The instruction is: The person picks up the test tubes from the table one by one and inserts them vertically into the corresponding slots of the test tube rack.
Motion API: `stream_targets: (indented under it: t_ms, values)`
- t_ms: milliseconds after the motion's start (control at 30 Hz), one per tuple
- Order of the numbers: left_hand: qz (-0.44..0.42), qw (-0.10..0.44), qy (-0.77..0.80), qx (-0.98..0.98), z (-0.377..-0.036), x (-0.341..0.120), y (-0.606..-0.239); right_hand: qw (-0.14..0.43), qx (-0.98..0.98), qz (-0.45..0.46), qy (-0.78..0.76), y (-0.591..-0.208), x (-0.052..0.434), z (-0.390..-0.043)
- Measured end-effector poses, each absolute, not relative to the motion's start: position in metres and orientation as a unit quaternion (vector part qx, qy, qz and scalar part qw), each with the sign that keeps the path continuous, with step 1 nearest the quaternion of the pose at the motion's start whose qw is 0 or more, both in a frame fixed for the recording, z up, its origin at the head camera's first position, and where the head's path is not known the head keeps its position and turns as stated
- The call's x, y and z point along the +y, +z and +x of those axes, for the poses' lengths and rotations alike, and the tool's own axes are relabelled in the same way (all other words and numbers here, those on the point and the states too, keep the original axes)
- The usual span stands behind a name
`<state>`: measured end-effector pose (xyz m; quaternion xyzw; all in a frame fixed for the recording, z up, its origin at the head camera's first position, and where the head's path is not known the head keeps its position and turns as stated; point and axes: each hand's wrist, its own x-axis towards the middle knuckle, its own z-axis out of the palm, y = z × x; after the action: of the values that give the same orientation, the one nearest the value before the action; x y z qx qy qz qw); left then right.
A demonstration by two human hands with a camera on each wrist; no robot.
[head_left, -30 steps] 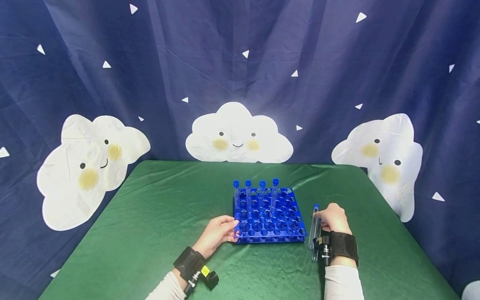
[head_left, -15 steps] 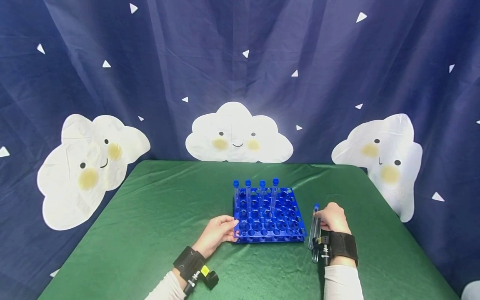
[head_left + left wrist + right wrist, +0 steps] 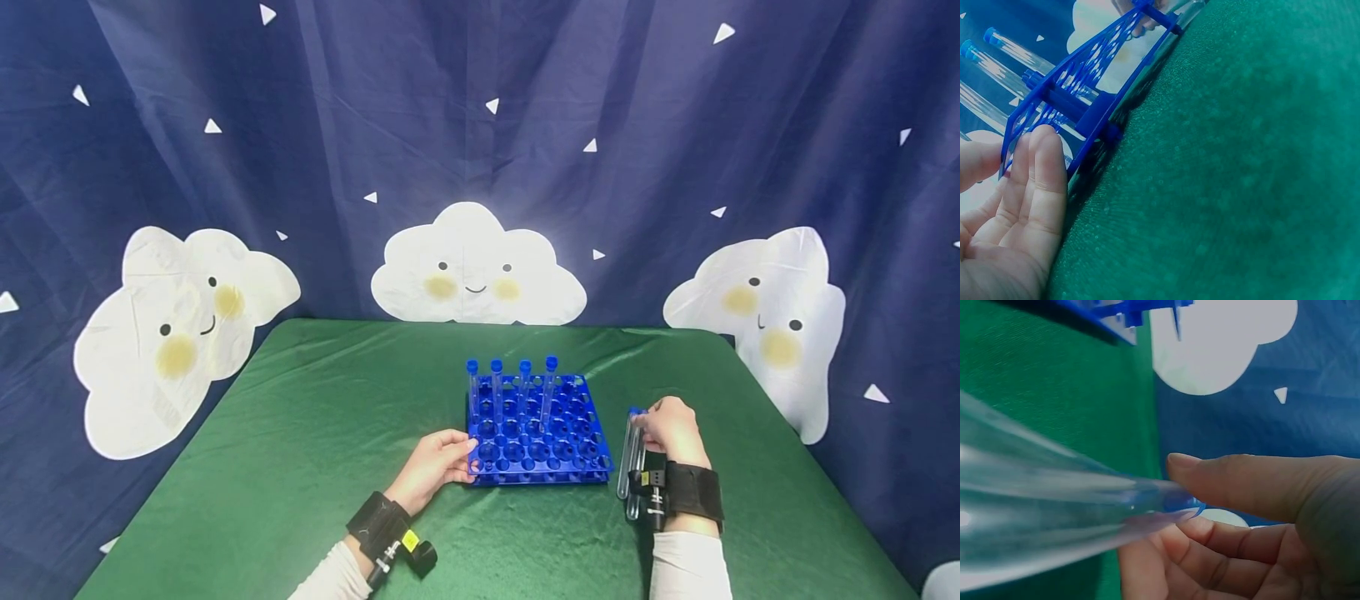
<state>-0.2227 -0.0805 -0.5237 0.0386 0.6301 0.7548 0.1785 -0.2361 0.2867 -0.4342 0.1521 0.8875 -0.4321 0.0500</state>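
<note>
Left hand (image 3: 437, 465) rests straight fingers against the rack (image 3: 536, 433), steadying its near-left corner. Right hand (image 3: 672, 429), right of the rack, pinches two tubes (image 3: 632, 457) by their capped ends.

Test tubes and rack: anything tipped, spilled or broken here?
Nothing stands out. Four capped tubes stand upright in the back row of the blue rack. The left hand touches its corner; the right hand pinches the loose tubes beside it.
</note>
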Motion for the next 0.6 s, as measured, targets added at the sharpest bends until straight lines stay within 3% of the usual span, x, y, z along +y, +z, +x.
stream_targets:
  t_ms: [333,600]
  values:
    - [0.041,0.177,0.748,0.638,-0.221,-0.081,-0.522,0.012,0.896,0.138,-0.421,-0.416,0.284,-0.234]
    - [0.042,0.177,0.749,0.637,-0.221,-0.081,-0.52,-0.07,0.905,0.109,-0.405,-0.402,0.276,-0.229]
